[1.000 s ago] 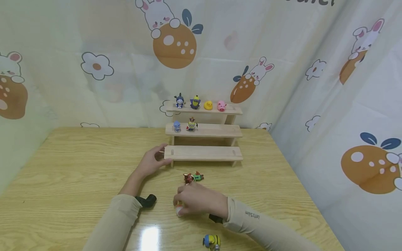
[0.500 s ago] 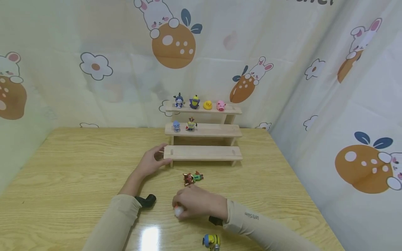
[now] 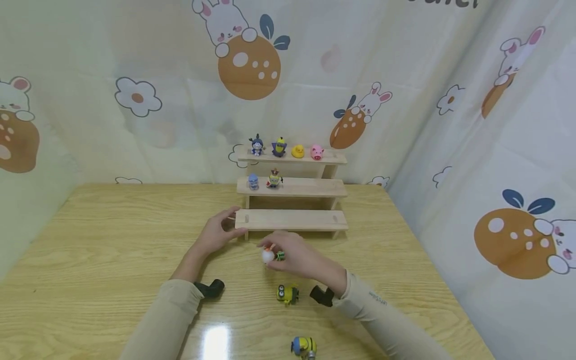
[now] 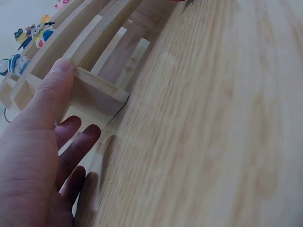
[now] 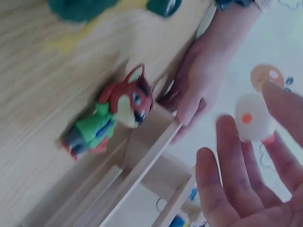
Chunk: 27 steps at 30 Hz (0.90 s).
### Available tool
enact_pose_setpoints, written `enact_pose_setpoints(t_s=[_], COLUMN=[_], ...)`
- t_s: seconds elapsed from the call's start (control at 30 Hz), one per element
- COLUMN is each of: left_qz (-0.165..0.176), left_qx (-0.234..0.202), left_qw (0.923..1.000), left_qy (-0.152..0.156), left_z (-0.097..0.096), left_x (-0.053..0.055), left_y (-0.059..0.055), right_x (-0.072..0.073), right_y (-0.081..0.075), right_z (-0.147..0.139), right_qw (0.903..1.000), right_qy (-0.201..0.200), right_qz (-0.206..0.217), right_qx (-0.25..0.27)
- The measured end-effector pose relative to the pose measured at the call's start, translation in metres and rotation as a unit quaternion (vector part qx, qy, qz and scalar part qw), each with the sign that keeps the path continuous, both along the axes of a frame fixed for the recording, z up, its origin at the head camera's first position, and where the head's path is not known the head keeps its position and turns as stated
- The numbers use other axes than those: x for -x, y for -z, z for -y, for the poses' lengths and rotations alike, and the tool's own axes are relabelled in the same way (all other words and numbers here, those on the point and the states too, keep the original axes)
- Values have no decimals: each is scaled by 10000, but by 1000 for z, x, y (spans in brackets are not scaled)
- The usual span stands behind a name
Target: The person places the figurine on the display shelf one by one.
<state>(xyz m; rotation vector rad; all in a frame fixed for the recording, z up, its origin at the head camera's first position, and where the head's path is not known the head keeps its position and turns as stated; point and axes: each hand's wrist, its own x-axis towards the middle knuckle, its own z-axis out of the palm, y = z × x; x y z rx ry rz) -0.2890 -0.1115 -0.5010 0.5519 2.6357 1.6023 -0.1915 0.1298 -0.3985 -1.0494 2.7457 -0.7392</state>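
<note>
Small lettering on your right sleeve [image 3: 378,310] looks like "Let'sSlim", though it is blurred; the dark letters at the top of the rabbit-print curtain [image 3: 180,65] are cut off. Your right grip [image 3: 294,254] pinches one round white figurine with an orange spot [image 5: 251,116], holding it off the tabletop [image 3: 112,250] in front of the shelf's lowest step. Your left grip [image 3: 216,232] holds the left end of that step, thumb on its front corner, on the one three-tier wooden shelf [image 3: 292,220]. Three figurines lie on the tabletop: a fox in green [image 5: 118,111] beside your right grip, a goggled minion [image 3: 287,294] nearer you, and a blue-headed yellow minion [image 3: 303,346] nearest. Four stand on the top tier: a dark-blue figure [image 3: 257,146], a dark-clad minion [image 3: 279,147], a yellow duck [image 3: 298,151] and a pink pig [image 3: 317,152]. Two stand on the middle tier: a light-blue figure [image 3: 253,182] and a crowned minion [image 3: 274,179].
</note>
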Motion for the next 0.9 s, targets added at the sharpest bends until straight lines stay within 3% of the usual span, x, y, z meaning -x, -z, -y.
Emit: enact_pose_setpoints(t_s=[0.27,0.43,0.6,0.9], left_qz=[-21,-32,-44,-57], left_qx=[25,-17,-68,45], left_qw=[10000,10000,10000,10000], left_qy=[6,18,43,-3], left_z=[0,0,0,0], left_x=[0,-1,0,2], left_y=[0,0,1,1], right_x=[18,28,42,89], right_y=[1,0,-5,-19], right_z=[-18,-29,-39,-51], right_qw=[9914,9863,9802,9585], right_qy=[660,1026,1400,2296], right_qz=[242,318,109,-390], right_qx=[1105,1249,1399,1646])
